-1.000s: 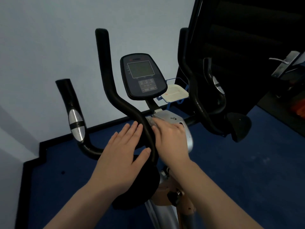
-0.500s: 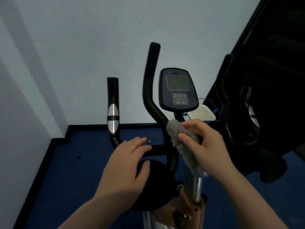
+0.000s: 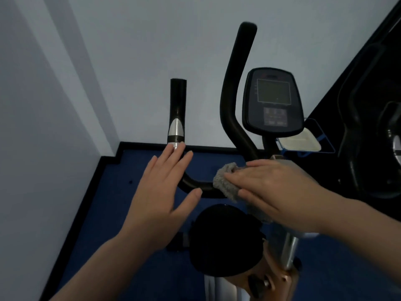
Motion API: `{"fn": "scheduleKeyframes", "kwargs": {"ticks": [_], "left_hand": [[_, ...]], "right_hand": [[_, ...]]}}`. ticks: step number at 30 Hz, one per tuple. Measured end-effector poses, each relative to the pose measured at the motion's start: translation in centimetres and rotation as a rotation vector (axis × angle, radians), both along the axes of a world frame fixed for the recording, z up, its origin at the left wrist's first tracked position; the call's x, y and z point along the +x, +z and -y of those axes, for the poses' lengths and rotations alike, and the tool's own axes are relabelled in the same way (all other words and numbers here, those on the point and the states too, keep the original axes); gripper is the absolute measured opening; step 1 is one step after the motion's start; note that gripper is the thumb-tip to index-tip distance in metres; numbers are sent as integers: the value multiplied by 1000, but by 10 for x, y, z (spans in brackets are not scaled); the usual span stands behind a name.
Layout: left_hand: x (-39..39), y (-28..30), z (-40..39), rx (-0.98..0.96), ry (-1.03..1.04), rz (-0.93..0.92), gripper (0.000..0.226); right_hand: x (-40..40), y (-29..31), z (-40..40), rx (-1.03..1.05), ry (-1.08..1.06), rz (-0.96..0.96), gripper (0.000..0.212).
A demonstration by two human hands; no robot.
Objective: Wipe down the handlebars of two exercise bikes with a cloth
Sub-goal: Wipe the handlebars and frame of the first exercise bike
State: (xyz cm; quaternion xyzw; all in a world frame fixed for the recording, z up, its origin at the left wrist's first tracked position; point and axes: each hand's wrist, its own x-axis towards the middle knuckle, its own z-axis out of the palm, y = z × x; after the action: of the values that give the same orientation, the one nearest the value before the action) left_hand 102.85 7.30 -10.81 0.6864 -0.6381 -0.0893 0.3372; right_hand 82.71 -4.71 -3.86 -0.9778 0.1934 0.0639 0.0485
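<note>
Task thing: the left handlebar (image 3: pixel 196 185) of the near exercise bike, a black tube running level across the frame centre, then bending up into a grip with a silver band (image 3: pixel 176 133) at centre-left.
Long axis: I read the low section as horizontal in the frame, the grip section as near vertical; the bend sits between the two hands.
Cloth: the grey cloth (image 3: pixel 224 181) lies on the level section, just right of the bend, touching the tube.
Right hand: my right hand (image 3: pixel 275 190) lies flat on the cloth with fingers straight, pressing it against the tube; nothing is curled round it.
Left hand: my left hand (image 3: pixel 165 192) is spread, fingers straight, in front of the bend; the fingertips reach the silver band, but I cannot tell whether they touch.
Nearer hand: the right hand, already on the tube; the uncleaned run lies to its left and upward.
Next move, as judged: slide the cloth left along the level axis, then turn up the grip; the left hand stands in that path.
Other parts: console (image 3: pixel 272 101) at upper right, seat (image 3: pixel 225 240) at lower centre.
Change from 0.5 s ago: the cloth was pinched upright near the console stem; it is now lower and pressed flat. The left hand has moved up from the seat toward the grip.
</note>
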Motion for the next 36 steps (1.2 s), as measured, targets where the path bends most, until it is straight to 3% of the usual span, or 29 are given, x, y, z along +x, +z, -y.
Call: {"fn": "scheduleKeyframes", "kwargs": {"ticks": [3,12,17,23,25,28,36], "left_hand": [[5,2,8,6,-27,4,61],[34,16,24,-53,-153,83,54],[66,22,40,-53,-254,168,54],[109,27,65,-71,-429,259,55],[131,31,80,-59,-548,258,56],[136,26,88,-89,-587,256,55],[162,28,103,-91,-793,241,55]], "right_hand": [[6,-6,3,-20,3,13,38],[43,-21,-11,93,-145,208,52],[65,-23,-19,82,-266,199,49],[96,-22,-44,67,-546,147,35],[119,-20,-57,12,-738,124,29],[133,-22,-65,-26,-890,118,32],[179,-27,-83,-126,-1265,359,31]]}}
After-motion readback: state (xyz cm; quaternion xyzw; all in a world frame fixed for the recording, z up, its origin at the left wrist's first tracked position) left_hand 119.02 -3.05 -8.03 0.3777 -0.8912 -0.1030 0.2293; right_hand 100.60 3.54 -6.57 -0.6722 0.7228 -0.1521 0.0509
